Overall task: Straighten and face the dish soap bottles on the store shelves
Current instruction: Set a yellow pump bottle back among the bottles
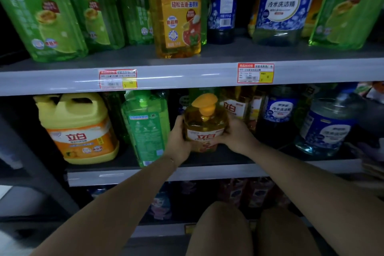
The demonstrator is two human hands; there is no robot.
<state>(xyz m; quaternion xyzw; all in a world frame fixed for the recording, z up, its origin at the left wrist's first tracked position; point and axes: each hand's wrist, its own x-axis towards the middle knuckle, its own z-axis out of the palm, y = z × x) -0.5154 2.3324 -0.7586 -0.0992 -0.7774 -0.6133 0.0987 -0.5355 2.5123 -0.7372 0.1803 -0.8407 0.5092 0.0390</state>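
Note:
A yellow dish soap bottle (204, 124) with an orange pump cap stands on the middle shelf (145, 173), its label facing me. My left hand (178, 141) grips its left side and my right hand (234, 137) grips its right side. To its left stands a green bottle (147, 131) with its back label turned out, and a yellow jug (79, 129) with an orange label. More yellow bottles (239, 108) stand behind it. Blue bottles (324, 127) fill the right end of that shelf.
The upper shelf (187, 77) carries green bottles (47, 16), one tall yellow bottle (179, 10) and blue ones (280, 10), with price tags (118, 79) on its edge. A bottom shelf with dim bottles (162, 206) lies below. My knees (224, 230) are near it.

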